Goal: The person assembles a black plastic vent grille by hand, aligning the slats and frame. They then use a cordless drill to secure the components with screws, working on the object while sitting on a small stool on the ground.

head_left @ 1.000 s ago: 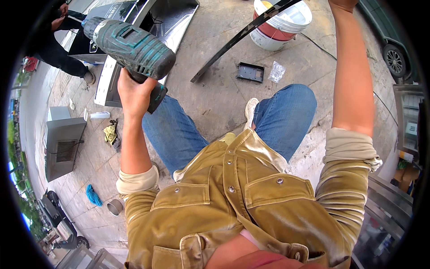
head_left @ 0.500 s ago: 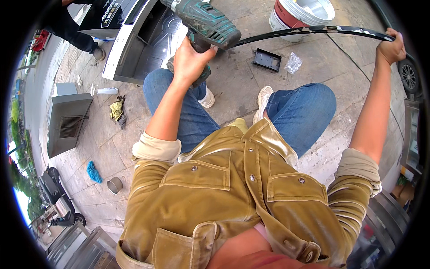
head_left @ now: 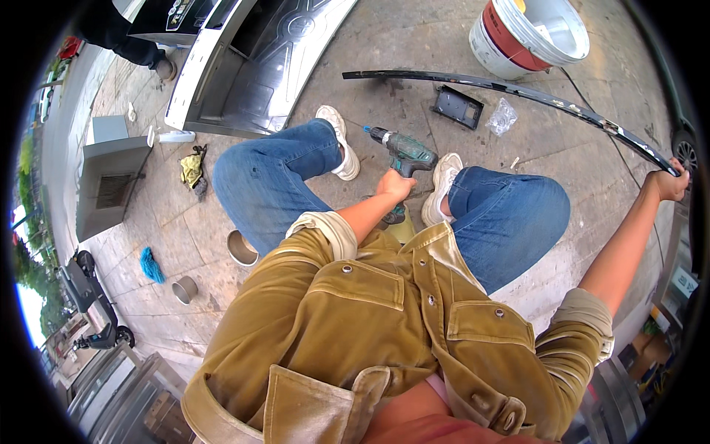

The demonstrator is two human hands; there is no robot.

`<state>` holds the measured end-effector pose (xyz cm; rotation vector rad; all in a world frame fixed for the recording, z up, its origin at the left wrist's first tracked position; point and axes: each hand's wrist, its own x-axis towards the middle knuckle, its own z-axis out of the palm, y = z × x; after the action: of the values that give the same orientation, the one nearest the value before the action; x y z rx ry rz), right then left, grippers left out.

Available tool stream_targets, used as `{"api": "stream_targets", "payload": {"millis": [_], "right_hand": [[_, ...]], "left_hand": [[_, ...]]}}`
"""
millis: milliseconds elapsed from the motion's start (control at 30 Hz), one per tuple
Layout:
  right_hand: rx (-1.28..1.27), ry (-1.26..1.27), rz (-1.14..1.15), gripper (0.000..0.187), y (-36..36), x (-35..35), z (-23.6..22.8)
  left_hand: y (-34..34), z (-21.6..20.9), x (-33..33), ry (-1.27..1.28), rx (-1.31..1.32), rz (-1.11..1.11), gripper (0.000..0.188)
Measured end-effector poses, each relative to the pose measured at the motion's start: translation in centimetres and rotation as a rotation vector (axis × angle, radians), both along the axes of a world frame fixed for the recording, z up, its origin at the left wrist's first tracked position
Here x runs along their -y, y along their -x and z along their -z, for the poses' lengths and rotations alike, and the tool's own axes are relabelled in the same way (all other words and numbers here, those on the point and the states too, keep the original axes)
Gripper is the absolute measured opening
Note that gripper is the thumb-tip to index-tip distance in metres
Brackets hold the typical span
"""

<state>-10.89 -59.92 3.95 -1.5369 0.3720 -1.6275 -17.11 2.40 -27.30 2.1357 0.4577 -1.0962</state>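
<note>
Some floor (head_left: 399, 103) btwn drill (head_left: 411, 150) & strip (head_left: 518, 91), upper ctr; L grip (head_left: 397, 185) round drill's handle, R grip (head_left: 671, 182) round strip's end, far R.

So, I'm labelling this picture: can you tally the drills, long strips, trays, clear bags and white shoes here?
Teal-and-black power drill: 1
Long curved black strip: 1
Shallow black rectangular tray: 1
Clear plastic bag: 1
White shoes: 2
Total: 6

An open-air work spot on outdoor paving (head_left: 181, 233): trees (head_left: 53, 314) and a parked scooter (head_left: 92, 287) line the left of the frame, a vehicle wheel (head_left: 685, 150) shows at right, and a power drill (head_left: 411, 153), bucket (head_left: 510, 44) and large metal casing (head_left: 213, 100) occupy the centre and top.
</note>
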Motion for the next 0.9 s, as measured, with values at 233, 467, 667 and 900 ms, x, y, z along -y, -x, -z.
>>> {"api": "stream_targets", "payload": {"millis": [233,467,667,900], "right_hand": [[-0.035,-0.201,0.181,0.029,3.8,-0.6,6.7],[-0.082,-0.358,0.353,0.031,9.6,4.0,15.2],[-0.053,-0.475,0.314,0.032,10.4,8.6,22.1],[-0.005,-0.551,0.263,0.029,10.6,11.9,27.5]], "left_hand": [[-5.3,6.3,1.3,-0.168,-0.106,0.363,0.057],[-7.3,10.7,3.3,-0.256,-0.128,0.514,0.073],[-8.0,14.0,3.6,-0.275,-0.144,0.869,0.052],[-21.9,-1.3,14.5,0.268,1.387,0.816,0.045]]}}
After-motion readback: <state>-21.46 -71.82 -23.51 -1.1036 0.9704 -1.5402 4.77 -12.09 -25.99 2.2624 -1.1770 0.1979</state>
